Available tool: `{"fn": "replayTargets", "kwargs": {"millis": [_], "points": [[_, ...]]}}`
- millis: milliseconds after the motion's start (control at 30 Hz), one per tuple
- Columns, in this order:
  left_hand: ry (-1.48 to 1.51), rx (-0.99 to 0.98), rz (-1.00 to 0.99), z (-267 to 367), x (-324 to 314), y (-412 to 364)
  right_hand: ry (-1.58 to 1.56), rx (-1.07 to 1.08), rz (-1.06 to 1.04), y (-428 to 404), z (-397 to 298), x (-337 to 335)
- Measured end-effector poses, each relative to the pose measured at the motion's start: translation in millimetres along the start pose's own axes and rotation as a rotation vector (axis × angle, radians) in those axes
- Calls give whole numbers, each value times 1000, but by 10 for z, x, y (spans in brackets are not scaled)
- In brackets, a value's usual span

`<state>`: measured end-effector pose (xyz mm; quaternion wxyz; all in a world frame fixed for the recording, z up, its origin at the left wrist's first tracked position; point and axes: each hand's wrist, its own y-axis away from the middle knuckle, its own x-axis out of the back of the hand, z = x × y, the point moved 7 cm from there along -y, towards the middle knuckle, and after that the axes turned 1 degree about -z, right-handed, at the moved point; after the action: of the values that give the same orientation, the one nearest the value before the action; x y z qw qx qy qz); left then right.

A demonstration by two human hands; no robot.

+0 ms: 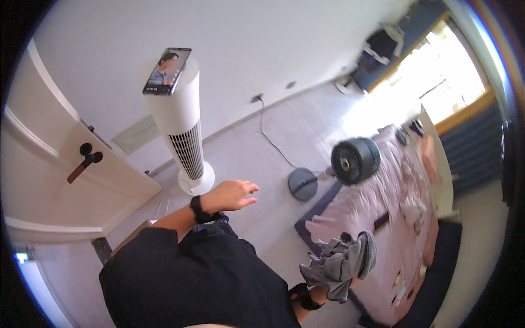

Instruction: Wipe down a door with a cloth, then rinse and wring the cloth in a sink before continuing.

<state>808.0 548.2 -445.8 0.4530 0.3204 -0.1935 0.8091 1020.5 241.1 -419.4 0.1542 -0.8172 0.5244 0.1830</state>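
Note:
My left hand is held out over the floor, holding nothing, its fingers slightly spread and a dark band around its wrist. In my right hand is a crumpled grey cloth with dark seams, possibly a garment. The cloth hides most of that hand; a black band circles the right wrist too. Beyond my left hand stands a white tower fan. A smartphone lies on its top, its screen lit with a picture of a person.
A white door with a dark handle stands at left. Ahead is a black pedestal fan, its cord running across the floor to the wall. A bed with rumpled pink bedding fills the right, below a bright window.

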Motion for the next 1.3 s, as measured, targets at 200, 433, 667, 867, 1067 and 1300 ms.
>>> {"fn": "replayTargets", "kwargs": {"millis": [200,433,667,867,1067,1300], "points": [[-11,-23,-72,-266,209,-1467,-72,-117,-100,-1575,688,-744],[-21,113,0,-807,700,-3252,-231,-176,-284,-3938,1353,-1949],[68,364,271,-1481,1477,-4600,-331,-191,-381,-5998,1678,-3034],[89,435,217,-2293,1737,-6171,-323,-94,-278,-7613,1895,-3329],[-33,261,49,-2320,2009,-8849,-278,66,-8,-9012,1874,-2910],[-53,-240,6,-1434,1687,-12008,-274,250,216,-10357,1731,-2444]]}}
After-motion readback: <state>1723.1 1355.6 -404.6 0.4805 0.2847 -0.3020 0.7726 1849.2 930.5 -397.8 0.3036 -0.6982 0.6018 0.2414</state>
